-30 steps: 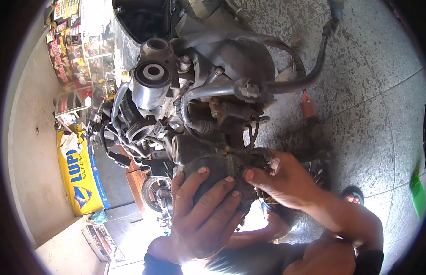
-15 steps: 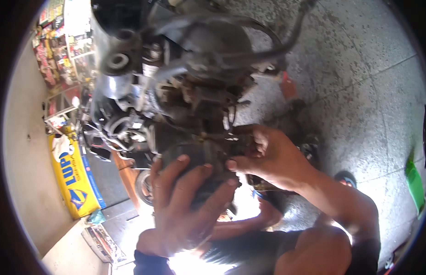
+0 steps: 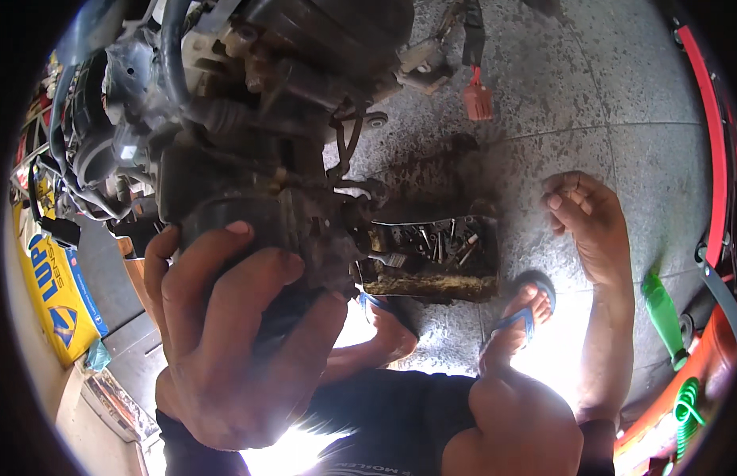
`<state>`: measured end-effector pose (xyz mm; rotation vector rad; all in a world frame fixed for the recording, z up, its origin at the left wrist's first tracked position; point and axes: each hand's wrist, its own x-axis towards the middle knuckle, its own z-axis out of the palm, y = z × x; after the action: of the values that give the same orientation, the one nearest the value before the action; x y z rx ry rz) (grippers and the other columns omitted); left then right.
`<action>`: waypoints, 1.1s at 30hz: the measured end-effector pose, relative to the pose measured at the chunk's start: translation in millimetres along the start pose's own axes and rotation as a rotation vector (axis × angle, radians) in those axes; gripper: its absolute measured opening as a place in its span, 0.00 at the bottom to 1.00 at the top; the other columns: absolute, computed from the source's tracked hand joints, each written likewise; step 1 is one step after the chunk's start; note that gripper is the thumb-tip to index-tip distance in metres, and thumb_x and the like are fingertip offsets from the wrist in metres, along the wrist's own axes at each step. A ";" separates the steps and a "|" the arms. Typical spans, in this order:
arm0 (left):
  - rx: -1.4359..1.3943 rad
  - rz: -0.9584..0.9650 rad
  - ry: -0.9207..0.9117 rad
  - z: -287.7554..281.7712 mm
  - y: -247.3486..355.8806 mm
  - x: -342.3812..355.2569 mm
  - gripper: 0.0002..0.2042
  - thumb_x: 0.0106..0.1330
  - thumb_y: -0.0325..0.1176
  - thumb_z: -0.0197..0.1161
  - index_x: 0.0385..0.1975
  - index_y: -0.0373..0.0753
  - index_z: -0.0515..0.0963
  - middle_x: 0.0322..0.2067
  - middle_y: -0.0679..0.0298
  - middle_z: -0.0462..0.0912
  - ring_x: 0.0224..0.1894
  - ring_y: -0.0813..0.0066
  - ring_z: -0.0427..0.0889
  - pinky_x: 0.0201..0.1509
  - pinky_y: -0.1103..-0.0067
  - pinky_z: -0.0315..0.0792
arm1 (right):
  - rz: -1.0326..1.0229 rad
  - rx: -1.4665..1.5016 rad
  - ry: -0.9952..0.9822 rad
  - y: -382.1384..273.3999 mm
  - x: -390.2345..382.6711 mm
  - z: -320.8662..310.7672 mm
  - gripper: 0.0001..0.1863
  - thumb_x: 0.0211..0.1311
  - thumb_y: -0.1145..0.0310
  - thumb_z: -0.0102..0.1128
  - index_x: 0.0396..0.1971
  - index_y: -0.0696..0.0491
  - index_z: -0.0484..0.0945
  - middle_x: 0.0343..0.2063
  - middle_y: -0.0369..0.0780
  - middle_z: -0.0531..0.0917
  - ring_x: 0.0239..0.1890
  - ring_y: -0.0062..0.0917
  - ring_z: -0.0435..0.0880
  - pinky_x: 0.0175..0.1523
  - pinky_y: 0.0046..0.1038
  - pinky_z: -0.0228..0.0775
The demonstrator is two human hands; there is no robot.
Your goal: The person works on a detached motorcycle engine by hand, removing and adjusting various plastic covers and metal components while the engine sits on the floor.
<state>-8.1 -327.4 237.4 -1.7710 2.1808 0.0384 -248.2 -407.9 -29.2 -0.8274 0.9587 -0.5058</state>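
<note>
A greasy engine assembly (image 3: 225, 170) with hoses and wires fills the upper left. My left hand (image 3: 225, 317) spreads over a dark rounded cover (image 3: 214, 214) at its near end, fingers curved round it. Much of that cover lies hidden under the palm. My right hand (image 3: 586, 222) is off to the right, above the floor and apart from the engine. Its fingers are curled and the thumb presses against them; whether a small piece sits between them cannot be seen. Between the hands, a grimy tray (image 3: 432, 285) holds several loose bolts (image 3: 440, 244) and a small brush-like tool (image 3: 388, 259).
A red connector (image 3: 477, 101) hangs from a dark strap beyond the tray. At the right are a green bottle (image 3: 662, 317), a green coiled hose (image 3: 687, 408) and a red bar (image 3: 715, 143). My sandalled foot (image 3: 527, 313) rests near the tray. A yellow banner (image 3: 47, 285) stands left.
My right hand has left the engine's side and moved right, over the floor. My left hand stays on the cover. The view has shifted, bringing the tray of bolts into sight.
</note>
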 end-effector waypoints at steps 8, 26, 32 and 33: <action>0.033 0.121 0.046 3.0 -2.4 4.3 0.14 0.44 0.30 0.71 0.33 0.42 0.83 0.42 0.58 0.77 0.53 0.51 0.74 0.56 0.59 0.67 | -0.284 -0.715 -0.047 39.8 -32.1 73.5 0.08 0.58 0.75 0.67 0.38 0.56 0.84 0.34 0.48 0.85 0.36 0.42 0.86 0.42 0.37 0.77; -0.192 0.387 -0.457 -10.1 -51.1 50.5 0.12 0.64 0.31 0.54 0.37 0.42 0.86 0.40 0.61 0.84 0.52 0.63 0.78 0.60 0.67 0.66 | -0.543 -1.537 -0.006 178.1 13.4 139.0 0.10 0.61 0.67 0.58 0.31 0.55 0.85 0.48 0.49 0.84 0.44 0.37 0.87 0.45 0.37 0.83; -0.280 0.467 -0.592 -29.8 -52.8 62.5 0.15 0.60 0.29 0.55 0.44 0.39 0.86 0.37 0.55 0.87 0.40 0.59 0.84 0.46 0.68 0.74 | -0.512 -1.525 0.015 177.5 12.7 139.9 0.10 0.62 0.67 0.57 0.36 0.56 0.85 0.46 0.48 0.85 0.44 0.40 0.86 0.48 0.39 0.81; -0.284 0.496 -0.614 -29.2 -53.9 65.8 0.16 0.59 0.28 0.55 0.44 0.38 0.86 0.37 0.54 0.87 0.39 0.61 0.84 0.44 0.69 0.75 | -0.513 -1.513 0.009 178.2 14.6 136.6 0.10 0.61 0.68 0.58 0.37 0.56 0.84 0.45 0.49 0.85 0.44 0.41 0.86 0.49 0.40 0.80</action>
<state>25.2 -408.6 257.2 -1.0734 2.1282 0.9144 -118.2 -258.8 -136.4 -2.4656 1.0551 -0.1178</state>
